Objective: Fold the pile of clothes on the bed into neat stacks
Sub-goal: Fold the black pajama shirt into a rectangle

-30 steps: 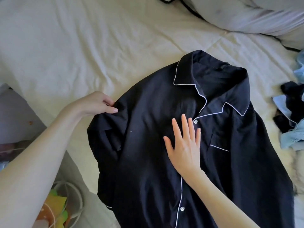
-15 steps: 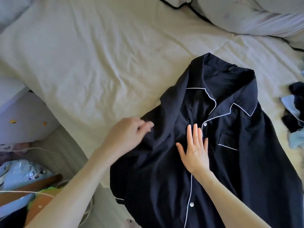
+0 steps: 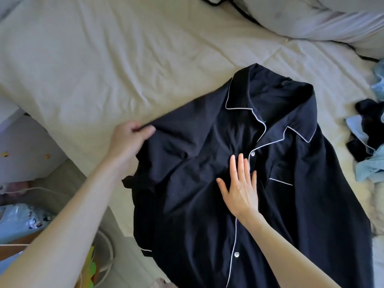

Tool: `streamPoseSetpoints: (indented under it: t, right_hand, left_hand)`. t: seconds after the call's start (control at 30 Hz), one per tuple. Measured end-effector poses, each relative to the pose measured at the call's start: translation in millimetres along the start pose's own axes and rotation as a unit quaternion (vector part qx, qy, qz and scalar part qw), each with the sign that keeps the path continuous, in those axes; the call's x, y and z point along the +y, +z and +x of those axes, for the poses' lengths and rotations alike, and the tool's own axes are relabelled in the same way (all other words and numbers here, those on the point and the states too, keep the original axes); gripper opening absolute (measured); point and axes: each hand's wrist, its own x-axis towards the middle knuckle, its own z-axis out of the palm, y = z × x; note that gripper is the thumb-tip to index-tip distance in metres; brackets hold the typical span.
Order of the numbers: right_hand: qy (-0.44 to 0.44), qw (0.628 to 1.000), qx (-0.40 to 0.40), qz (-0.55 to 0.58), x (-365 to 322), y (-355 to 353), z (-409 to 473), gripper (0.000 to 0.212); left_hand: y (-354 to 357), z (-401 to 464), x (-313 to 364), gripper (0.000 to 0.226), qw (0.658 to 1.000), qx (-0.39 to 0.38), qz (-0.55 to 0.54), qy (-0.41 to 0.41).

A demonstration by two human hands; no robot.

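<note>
A dark navy pyjama shirt with white piping is lying front-up on the cream bed sheet, its collar pointing toward the pillows at the top right; its hem is running out of the bottom edge and cannot be seen. The left hand is gripping the bunched cloth at the shirt's left shoulder, fingers curled into the fabric so that their tips are hiding in the fold. The right hand is lying flat on the chest beside the button placket, fingers straight and together, thumb spread, holding nothing. A heap of blue and black clothes is sitting well apart at the right edge, partly cut off. Beyond the bed's lower left corner, cluttered items are lying too blurred to name
</note>
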Motion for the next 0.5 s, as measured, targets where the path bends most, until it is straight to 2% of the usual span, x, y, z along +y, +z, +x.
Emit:
streamPoseSetpoints:
  t: [0.07, 0.1, 0.2, 0.23, 0.3, 0.33, 0.4, 0.47, 0.5]
  right_hand:
    - [0.000, 1.000, 0.002, 0.004, -1.8, -2.2, -1.4, 0.074]
    - [0.002, 1.000, 0.002, 0.005, -2.8, -3.3, -1.7, 0.074]
    - [0.005, 1.000, 0.002, 0.000, -4.3, -5.8, -2.7, 0.074]
    - [0.003, 1.000, 0.004, -0.001, -4.9, -7.1, -2.7, 0.074]
    - [-0.001, 1.000, 0.008, -0.004, -5.0, -10.0, -3.5, 0.074]
    - [-0.004, 1.000, 0.010, -0.010, -4.5, -11.3, -4.0, 0.074]
    - [-0.019, 0.999, 0.015, -0.022, -3.6, -13.1, -7.4, 0.072]
    - [-0.044, 0.998, 0.044, -0.016, -4.0, -14.0, -14.1, 0.068]
    - [-0.057, 0.996, 0.063, -0.008, -4.7, -13.2, -18.4, 0.067]
  left_hand:
    - [-29.7, 15.5, 17.3, 0.017, 0.994, 0.094, -0.046, 0.040]
    - [-41.2, 21.1, 25.6, 0.017, 0.988, 0.124, -0.034, 0.083]
    - [-49.7, 22.5, 39.5, 0.004, 0.953, 0.155, 0.101, 0.242]
    - [-47.0, 23.0, 37.8, 0.006, 0.938, 0.162, 0.139, 0.272]
    - [-42.9, 28.5, 29.8, 0.016, 0.937, 0.175, 0.167, 0.251]
    - [-43.0, 33.4, 24.8, 0.022, 0.950, 0.166, 0.167, 0.203]
    - [-45.5, 38.2, 14.1, 0.035, 0.974, 0.102, 0.174, 0.104]
    - [-47.9, 37.9, 2.1, 0.047, 0.975, 0.048, 0.205, 0.077]
    - [-48.4, 35.6, -2.1, 0.053, 0.968, 0.046, 0.232, 0.085]
